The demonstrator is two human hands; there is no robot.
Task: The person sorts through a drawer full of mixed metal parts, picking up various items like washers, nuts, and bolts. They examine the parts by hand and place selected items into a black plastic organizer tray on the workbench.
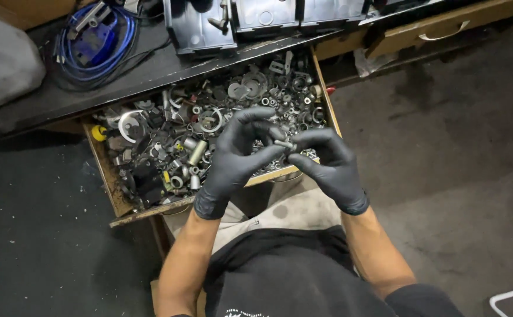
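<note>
A dull grey metal bolt (284, 143) is being pinched by matt black rubbery gloves over a worn wooden drawer (108, 176).

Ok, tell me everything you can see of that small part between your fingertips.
The small part is a short grey metal piece, bolt-like, lying roughly level. Fingertips of the gloved left hand and right hand pinch it above the open wooden drawer of mixed hardware. Finer detail is too small to tell.
</note>
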